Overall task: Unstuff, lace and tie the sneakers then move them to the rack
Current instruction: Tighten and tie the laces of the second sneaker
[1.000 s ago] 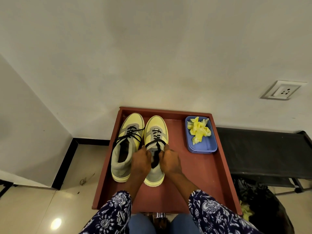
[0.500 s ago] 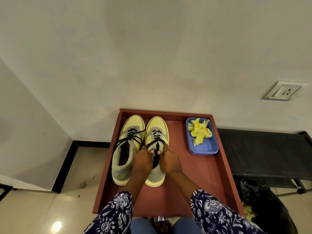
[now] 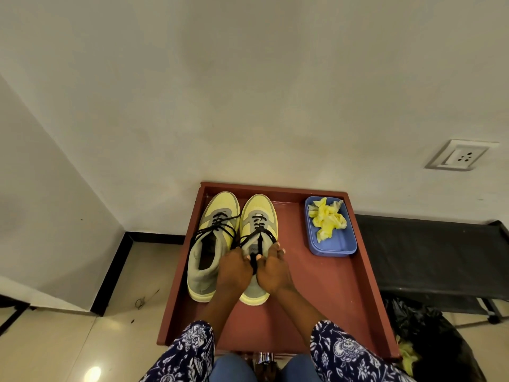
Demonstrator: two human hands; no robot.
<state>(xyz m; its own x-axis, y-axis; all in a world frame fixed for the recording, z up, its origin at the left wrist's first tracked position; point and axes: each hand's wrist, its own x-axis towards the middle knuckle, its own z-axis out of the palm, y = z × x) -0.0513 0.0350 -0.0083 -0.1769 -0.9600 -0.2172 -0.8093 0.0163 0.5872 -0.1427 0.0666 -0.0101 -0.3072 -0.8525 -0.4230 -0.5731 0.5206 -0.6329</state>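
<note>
Both hands are working close together over the right sneaker (image 3: 258, 216) on the red table (image 3: 325, 285). The left hand (image 3: 234, 268) and the right hand (image 3: 272, 271) are each gripping a strand of the black lace (image 3: 254, 261), fingers curled around it just above the shoe's tongue, knuckles almost touching. The sneaker is sitting under the hands, toe pointing away from the person. Just beside the left hand, the left sneaker (image 3: 212, 244) is standing parallel, its own lace threaded but lying loose. Beyond the right hand, well apart, a blue tray (image 3: 338, 245) is holding crumpled yellow paper (image 3: 327, 220). A dark rack (image 3: 429, 252) is standing farther out on the right hand's side.
</note>
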